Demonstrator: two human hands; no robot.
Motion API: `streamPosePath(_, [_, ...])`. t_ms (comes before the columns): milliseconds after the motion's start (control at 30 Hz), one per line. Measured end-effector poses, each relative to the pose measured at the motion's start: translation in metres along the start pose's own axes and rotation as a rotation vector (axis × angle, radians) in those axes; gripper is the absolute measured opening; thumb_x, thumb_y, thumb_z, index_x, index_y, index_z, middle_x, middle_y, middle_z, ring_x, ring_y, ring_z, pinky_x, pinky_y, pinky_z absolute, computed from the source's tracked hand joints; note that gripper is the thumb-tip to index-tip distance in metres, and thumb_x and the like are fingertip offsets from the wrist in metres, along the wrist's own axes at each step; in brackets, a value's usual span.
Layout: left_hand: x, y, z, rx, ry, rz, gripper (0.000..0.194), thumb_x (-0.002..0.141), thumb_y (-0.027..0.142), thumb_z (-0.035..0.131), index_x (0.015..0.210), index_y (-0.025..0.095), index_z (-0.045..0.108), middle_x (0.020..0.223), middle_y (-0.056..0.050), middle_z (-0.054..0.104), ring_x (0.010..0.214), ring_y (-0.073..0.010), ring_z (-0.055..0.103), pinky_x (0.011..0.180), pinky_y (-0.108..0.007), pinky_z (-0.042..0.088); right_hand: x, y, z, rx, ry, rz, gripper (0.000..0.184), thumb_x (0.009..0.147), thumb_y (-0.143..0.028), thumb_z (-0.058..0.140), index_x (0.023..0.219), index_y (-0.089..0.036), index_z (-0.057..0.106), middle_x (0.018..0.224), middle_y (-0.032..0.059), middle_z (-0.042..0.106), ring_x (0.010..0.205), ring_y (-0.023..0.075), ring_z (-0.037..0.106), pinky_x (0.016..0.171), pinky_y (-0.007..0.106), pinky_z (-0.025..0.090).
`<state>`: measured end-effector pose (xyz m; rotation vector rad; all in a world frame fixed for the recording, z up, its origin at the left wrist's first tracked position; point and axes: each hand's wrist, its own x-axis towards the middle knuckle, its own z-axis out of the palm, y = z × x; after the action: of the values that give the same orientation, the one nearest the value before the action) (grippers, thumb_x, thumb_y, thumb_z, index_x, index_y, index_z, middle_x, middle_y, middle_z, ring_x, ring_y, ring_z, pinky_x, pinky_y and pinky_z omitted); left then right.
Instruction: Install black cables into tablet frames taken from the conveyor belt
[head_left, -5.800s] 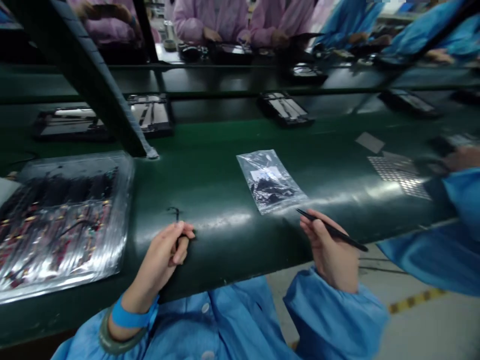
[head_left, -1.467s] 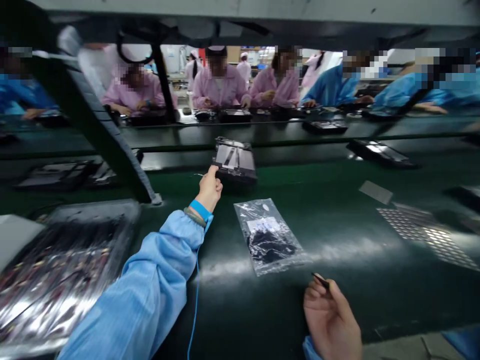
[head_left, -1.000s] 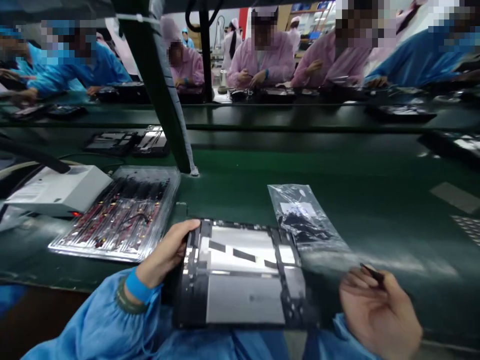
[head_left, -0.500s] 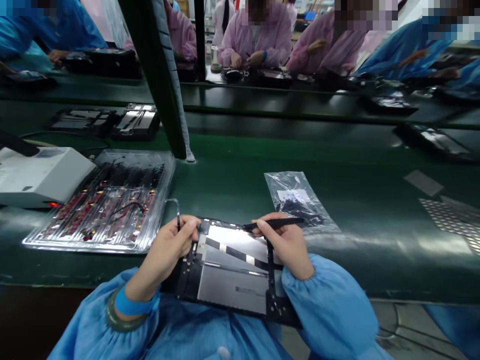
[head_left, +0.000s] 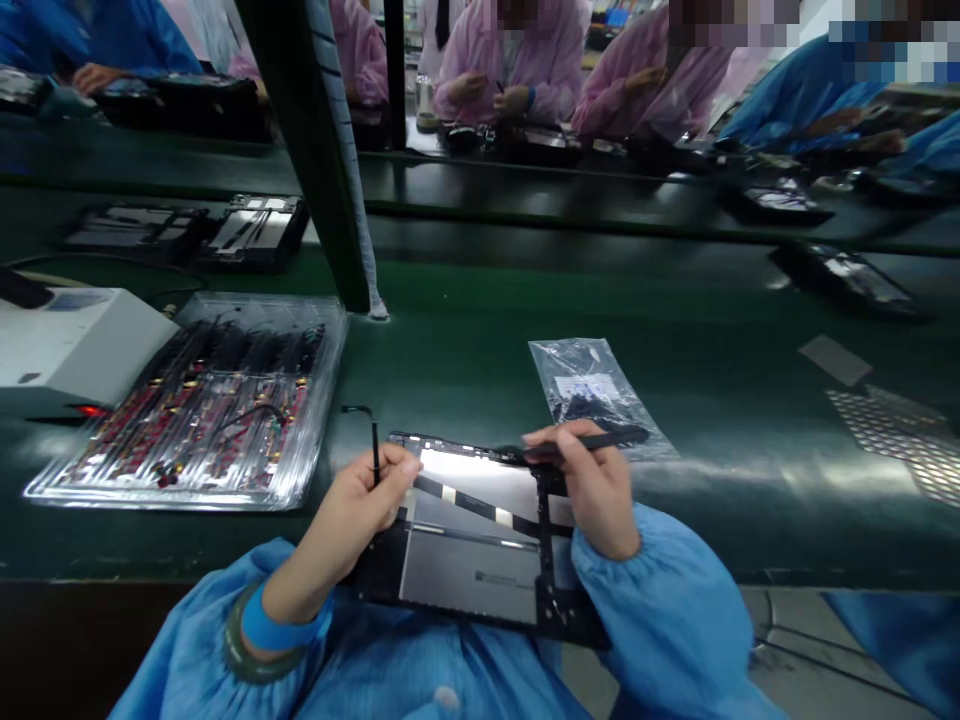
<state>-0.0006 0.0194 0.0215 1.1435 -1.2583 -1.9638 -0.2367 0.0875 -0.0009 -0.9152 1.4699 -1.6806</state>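
The left hand (head_left: 367,500) pinches a thin black cable (head_left: 375,440) between thumb and fingers, its bent end sticking up above the knuckles, and sits over the upper left corner of an open tablet (head_left: 480,540). The right hand (head_left: 592,485) grips black tweezers (head_left: 592,441) like a pen — their tips at the tablet's top edge, toward its right side, their back end over the lower part of a clear plastic bag (head_left: 592,385). The tablet lies at the near edge of the green bench (head_left: 450,350), in front of the person's blue smock (head_left: 420,670), its silver inner plates and a slanting dark strip facing up. The bag, with a white label and dark pieces inside, lies just beyond the right hand. To the left is a clear tray (head_left: 315,400) filled with small parts and dark cables, and a white box (head_left: 82,345) with a red light stands beside it. Farther back on the left, two more open devices (head_left: 251,232) lie side by side — well apart from the tablet in hand. Perforated sheets (head_left: 892,430) lie on the right.
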Motion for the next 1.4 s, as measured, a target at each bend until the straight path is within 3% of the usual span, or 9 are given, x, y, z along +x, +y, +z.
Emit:
streamPosePath(167, [-0.011,0.004,0.023,0.238,-0.205,0.050,0.037,0.082,0.051,0.060,0.079,0.014,0.058,0.060,0.004,0.042,0.053,-0.0069,0.034,0.049,-0.020,0.026,-0.010,-0.031,0.016,-0.107,-0.202,0.038,0.017,0.086,-0.031,0.057,0.091,-0.021,0.069,0.096,0.0048,0.072,0.063,0.0117,0.060,0.054,0.022,0.048])
streamPosePath(333, [-0.015,-0.004,0.043,0.284,-0.363,0.104,0.033,0.086,0.047,0.055,0.076,0.016,0.052,0.061,0.004,0.041,0.054,-0.0083,0.035,0.049,-0.021,0.030,-0.024,-0.046,0.055,-0.255,-0.364,0.078,0.025,0.088,-0.038,0.056,0.089,-0.017,0.070,0.075,0.0044,0.072,0.063,0.0154,0.064,0.057,0.025,0.051])
streamPosePath(500, [-0.014,-0.008,0.035,0.583,0.148,0.681,0.015,0.087,0.020,0.057,0.102,0.019,0.057,0.087,-0.002,0.056,0.079,-0.0123,0.054,0.071,-0.024,0.043,-0.030,-0.044,0.060,-0.565,-0.168,-0.454,0.015,0.089,-0.020,0.055,0.080,-0.016,0.066,0.070,0.0021,0.067,0.061,0.0134,0.061,0.058,0.025,0.047])
streamPosePath(600, [-0.013,-0.005,0.029,0.734,0.322,0.911,0.014,0.086,0.013,0.059,0.099,0.019,0.059,0.082,0.000,0.056,0.077,-0.0117,0.053,0.071,-0.023,0.043,-0.037,-0.043,0.059,-0.733,-0.251,-0.731,0.015,0.089,-0.011,0.051,0.082,-0.014,0.064,0.073,0.0051,0.066,0.066,0.0159,0.061,0.062,0.027,0.047])
streamPosePath(800, [-0.013,-0.002,0.030,0.773,0.271,0.952,0.010,0.084,0.008,0.058,0.087,0.017,0.060,0.079,0.000,0.061,0.075,-0.0118,0.055,0.070,-0.024,0.043,-0.048,-0.046,0.062,-0.820,-0.352,-0.826,0.014,0.088,-0.008,0.051,0.089,-0.012,0.065,0.075,0.0081,0.067,0.065,0.0176,0.060,0.059,0.029,0.048])
streamPosePath(967, [-0.014,0.002,0.029,0.666,0.221,0.734,0.013,0.082,0.010,0.056,0.072,0.017,0.059,0.067,0.002,0.056,0.064,-0.0101,0.054,0.059,-0.020,0.043,-0.045,-0.044,0.048,-0.592,-0.296,-0.599,0.016,0.087,-0.012,0.054,0.076,-0.017,0.064,0.068,0.0029,0.066,0.059,0.0140,0.060,0.053,0.025,0.046])
streamPosePath(1200, [-0.017,0.035,-0.055,1.074,0.435,0.786,0.008,0.085,0.018,0.054,0.078,0.018,0.058,0.074,0.000,0.058,0.071,-0.0142,0.055,0.068,-0.026,0.044,-0.026,-0.037,-0.013,-0.128,0.295,-0.010,0.015,0.082,-0.034,0.067,0.087,-0.020,0.069,0.054,-0.0028,0.062,0.041,0.0077,0.045,0.049,0.023,0.044])
streamPosePath(1300, [-0.018,0.050,-0.100,1.720,0.600,0.832,0.012,0.085,0.024,0.056,0.074,0.018,0.059,0.072,-0.003,0.059,0.076,-0.0209,0.052,0.076,-0.035,0.041,-0.029,-0.034,-0.023,-0.411,0.338,-0.124,0.017,0.082,-0.034,0.068,0.092,-0.021,0.071,0.074,0.0020,0.071,0.050,0.0102,0.055,0.052,0.024,0.045])
streamPosePath(1400, [-0.025,0.056,-0.118,2.126,0.456,0.757,0.018,0.087,0.020,0.050,0.074,0.019,0.062,0.072,-0.004,0.059,0.080,-0.0245,0.051,0.084,-0.043,0.039,-0.034,-0.027,-0.015,-0.770,0.154,-0.428,0.013,0.087,-0.024,0.064,0.097,-0.020,0.071,0.087,0.0037,0.072,0.077,0.0161,0.066,0.072,0.026,0.050])
